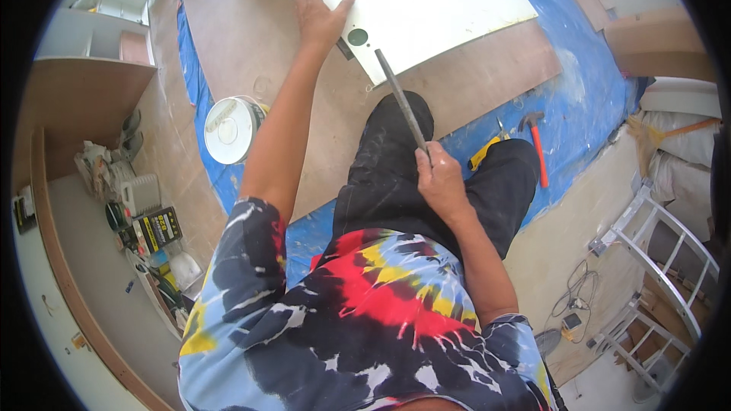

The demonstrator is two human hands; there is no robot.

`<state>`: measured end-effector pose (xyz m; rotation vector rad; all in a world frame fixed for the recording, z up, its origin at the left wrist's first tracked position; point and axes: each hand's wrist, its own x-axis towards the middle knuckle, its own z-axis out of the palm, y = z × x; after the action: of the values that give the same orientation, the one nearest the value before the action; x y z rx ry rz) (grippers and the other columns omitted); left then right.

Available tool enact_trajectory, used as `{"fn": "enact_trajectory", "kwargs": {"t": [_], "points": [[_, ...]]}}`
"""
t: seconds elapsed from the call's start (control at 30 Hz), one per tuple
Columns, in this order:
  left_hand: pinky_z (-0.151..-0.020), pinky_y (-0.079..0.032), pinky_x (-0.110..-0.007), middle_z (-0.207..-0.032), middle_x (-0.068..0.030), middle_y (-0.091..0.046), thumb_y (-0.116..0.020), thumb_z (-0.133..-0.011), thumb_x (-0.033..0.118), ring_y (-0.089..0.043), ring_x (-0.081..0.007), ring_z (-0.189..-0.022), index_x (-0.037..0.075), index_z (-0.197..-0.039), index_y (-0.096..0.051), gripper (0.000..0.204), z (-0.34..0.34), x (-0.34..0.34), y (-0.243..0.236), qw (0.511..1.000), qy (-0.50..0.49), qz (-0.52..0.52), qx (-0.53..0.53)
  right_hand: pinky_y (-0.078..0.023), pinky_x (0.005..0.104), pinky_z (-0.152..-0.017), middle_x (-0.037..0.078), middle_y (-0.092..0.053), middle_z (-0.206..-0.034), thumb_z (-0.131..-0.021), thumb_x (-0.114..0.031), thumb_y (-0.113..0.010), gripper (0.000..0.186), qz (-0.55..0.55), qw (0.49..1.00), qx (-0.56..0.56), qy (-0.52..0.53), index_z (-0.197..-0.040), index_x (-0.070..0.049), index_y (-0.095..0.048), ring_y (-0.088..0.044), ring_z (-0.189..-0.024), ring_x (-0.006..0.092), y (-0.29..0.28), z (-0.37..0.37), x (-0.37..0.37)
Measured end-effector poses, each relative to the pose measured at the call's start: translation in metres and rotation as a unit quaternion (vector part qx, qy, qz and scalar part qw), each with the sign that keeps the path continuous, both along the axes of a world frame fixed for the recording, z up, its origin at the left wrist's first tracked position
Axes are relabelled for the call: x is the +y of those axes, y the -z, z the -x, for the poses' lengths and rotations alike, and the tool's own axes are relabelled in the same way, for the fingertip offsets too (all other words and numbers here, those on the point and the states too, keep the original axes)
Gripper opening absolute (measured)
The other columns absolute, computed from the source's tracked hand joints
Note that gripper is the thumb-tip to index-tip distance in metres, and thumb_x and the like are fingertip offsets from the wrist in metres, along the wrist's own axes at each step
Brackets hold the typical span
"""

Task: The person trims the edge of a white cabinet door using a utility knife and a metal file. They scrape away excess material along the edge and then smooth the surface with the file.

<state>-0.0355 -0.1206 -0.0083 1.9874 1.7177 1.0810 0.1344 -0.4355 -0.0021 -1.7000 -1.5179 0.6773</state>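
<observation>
A white door panel [434,0] with a round bored hole lies flat on brown sheeting in front of me. My left hand [321,19] rests on its left edge beside the hole, fingers and thumb spread. In my right hand [443,179], closed above my thigh, is a long grey metal file [402,99]. The file's far end points at the panel's near corner, close to the hole; whether it touches, I cannot tell. Right of my knee lies a claw hammer [538,148] with an orange handle, and a yellow tool [485,153] sits partly hidden behind that knee.
A white lidded bucket [231,131] stands beside my left arm. Blue plastic sheeting [575,83] covers floor at right. A folded metal ladder [655,228] and a coiled cable [579,289] are at far right. Boxes and supplies [156,228] crowd the left wall.
</observation>
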Motion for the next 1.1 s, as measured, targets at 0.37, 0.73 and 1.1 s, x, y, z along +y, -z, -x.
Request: {"fn": "enact_trajectory", "kwargs": {"t": [0.37,0.73,1.1], "points": [[-0.12,-0.028,-0.048,-0.157,-0.0279,-0.027,-0.087,-0.072,0.044,-0.029,-0.0436,-0.145,-0.005,-0.153,-0.028,0.111,-0.017,0.011,0.028,0.982,-0.073,0.027,-0.174,-0.05,0.0531,-0.062,0.022,-0.061,-0.075,-0.104,-0.03,-0.053,0.034,0.086,0.991,-0.101,0.019,-0.085,-0.003,-0.05,-0.063,-0.072,0.0458,0.027,0.019,-0.002],[-0.119,-0.028,-0.051,-0.16,-0.0283,-0.024,-0.088,-0.072,0.044,-0.026,-0.0447,-0.147,0.0,-0.153,-0.034,0.108,0.001,0.016,0.041,0.975,-0.008,0.056,-0.213,-0.052,0.0552,-0.063,0.025,-0.064,-0.074,-0.101,-0.029,-0.059,0.033,0.086,0.985,-0.147,0.039,-0.083,-0.002,-0.053,-0.065,-0.071,0.0475,0.013,0.016,0.054],[-0.119,-0.031,-0.045,-0.16,-0.0273,-0.021,-0.085,-0.077,0.039,-0.027,-0.0397,-0.148,-0.002,-0.154,-0.031,0.103,0.004,0.01,0.031,0.979,0.005,0.075,-0.189,-0.052,0.0541,-0.062,0.023,-0.066,-0.075,-0.101,-0.031,-0.059,0.034,0.084,0.978,-0.188,0.036,-0.084,-0.002,-0.054,-0.066,-0.071,0.0458,0.005,0.013,0.077]]}}
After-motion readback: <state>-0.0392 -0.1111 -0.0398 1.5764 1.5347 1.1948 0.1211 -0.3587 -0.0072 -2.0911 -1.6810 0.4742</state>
